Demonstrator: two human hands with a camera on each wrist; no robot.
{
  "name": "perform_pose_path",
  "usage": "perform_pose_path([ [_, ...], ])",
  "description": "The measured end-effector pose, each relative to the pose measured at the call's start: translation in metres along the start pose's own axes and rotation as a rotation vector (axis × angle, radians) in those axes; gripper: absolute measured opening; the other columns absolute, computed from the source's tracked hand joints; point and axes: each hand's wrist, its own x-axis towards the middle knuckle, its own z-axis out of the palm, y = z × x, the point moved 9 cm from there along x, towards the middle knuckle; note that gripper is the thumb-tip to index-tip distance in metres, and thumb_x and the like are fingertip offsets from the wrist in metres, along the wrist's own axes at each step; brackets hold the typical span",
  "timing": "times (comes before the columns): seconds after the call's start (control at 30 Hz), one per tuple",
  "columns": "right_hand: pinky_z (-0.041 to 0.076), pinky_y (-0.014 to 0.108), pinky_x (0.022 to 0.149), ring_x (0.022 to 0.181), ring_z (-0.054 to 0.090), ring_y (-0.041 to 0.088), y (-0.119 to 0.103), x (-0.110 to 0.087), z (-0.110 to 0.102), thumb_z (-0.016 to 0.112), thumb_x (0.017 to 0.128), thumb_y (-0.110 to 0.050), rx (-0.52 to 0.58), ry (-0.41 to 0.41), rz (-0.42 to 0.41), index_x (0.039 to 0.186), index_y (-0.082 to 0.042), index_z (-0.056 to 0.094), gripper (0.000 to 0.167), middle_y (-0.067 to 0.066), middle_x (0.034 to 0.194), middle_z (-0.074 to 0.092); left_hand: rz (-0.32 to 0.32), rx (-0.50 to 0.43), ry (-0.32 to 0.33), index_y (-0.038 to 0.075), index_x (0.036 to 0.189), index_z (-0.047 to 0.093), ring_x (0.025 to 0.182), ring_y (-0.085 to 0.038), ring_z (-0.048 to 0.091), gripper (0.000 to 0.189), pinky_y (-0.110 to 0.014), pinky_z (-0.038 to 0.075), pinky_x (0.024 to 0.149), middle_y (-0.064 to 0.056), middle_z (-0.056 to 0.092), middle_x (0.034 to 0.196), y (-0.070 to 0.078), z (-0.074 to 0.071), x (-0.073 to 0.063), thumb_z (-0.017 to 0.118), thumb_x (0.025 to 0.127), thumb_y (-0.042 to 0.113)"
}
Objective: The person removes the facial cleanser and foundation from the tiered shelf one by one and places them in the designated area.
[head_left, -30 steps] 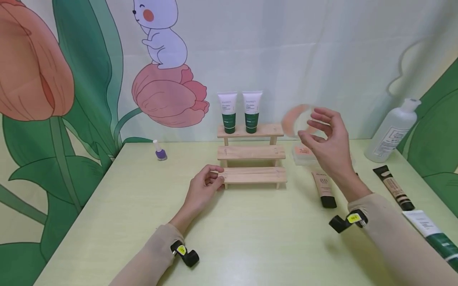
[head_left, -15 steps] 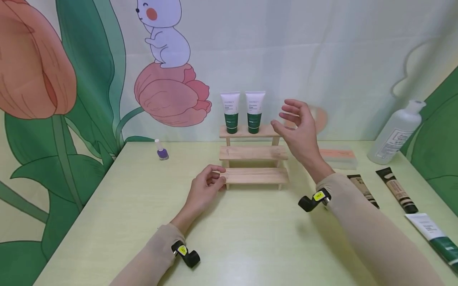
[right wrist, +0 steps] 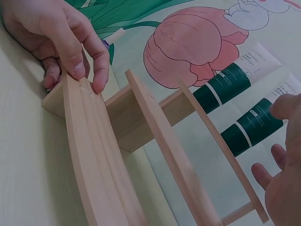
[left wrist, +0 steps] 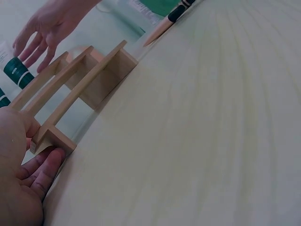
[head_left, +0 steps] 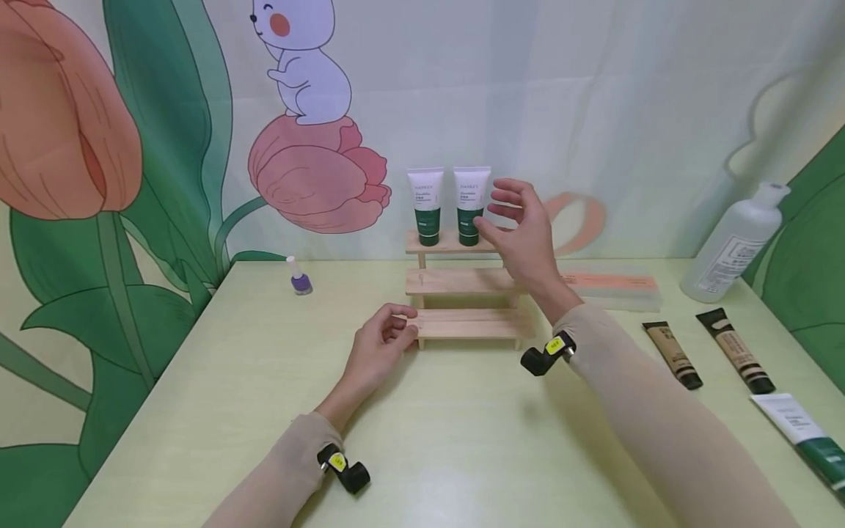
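A three-step wooden display stand [head_left: 472, 281] stands near the back of the table. My left hand [head_left: 378, 345] pinches the left end of its lowest step, thumb and forefinger on the board in the right wrist view. Two white-and-green squeeze tubes stand upright on the top step, a left tube [head_left: 428, 207] and a right tube [head_left: 469, 202]. Beside the right tube is my right hand [head_left: 526, 233], its fingers spread and loosely bent. The thumb [right wrist: 285, 107] overlaps the tube's edge, while the other fingers stay apart from it.
A purple nail polish bottle [head_left: 301, 282] stands at left. To the right are a clear flat box [head_left: 617, 288], a large white bottle [head_left: 733, 246], a small tan tube [head_left: 672, 354], a longer black-ended tube [head_left: 734, 350] and another white-and-green tube [head_left: 802, 440]. A pinkish tube [left wrist: 160, 30] lies beyond the stand.
My right hand has moved left, from above the flat box to beside the right tube on the top step. My left hand keeps its hold on the stand.
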Motion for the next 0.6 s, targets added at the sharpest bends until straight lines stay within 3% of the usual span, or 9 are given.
perform_pose_path([
  [0.2,0.058,0.050,0.114,0.130,0.066,0.028,0.004,0.003,0.009,0.083,0.100,-0.005,-0.020,0.000,0.025,0.152,-0.014,0.057,0.059,0.011,0.145,0.065,0.002,-0.009,-0.003,0.013,0.129,0.074,0.092,-0.022,0.070,0.022,-0.029,0.065,0.084,-0.011,0.072,0.106,0.000,0.001,0.000,0.074,0.107,0.011],
  [0.4,0.056,0.052,0.115,0.129,0.067,0.030,0.005,0.003,0.016,0.082,0.101,-0.006,-0.071,-0.008,0.037,0.153,-0.012,0.056,0.058,0.012,0.146,0.066,0.002,-0.025,-0.007,0.012,0.128,0.074,0.092,-0.026,0.071,0.022,-0.034,0.067,0.087,-0.013,0.073,0.106,0.000,0.002,0.000,0.075,0.107,0.009],
  [0.6,0.056,0.047,0.112,0.124,0.068,0.027,0.007,0.005,0.021,0.080,0.103,-0.007,-0.076,-0.028,0.038,0.151,-0.011,0.056,0.054,0.013,0.140,0.070,0.006,-0.028,-0.009,0.012,0.128,0.073,0.092,-0.024,0.072,0.021,-0.031,0.067,0.086,-0.012,0.073,0.106,0.000,0.000,-0.001,0.073,0.108,0.010],
])
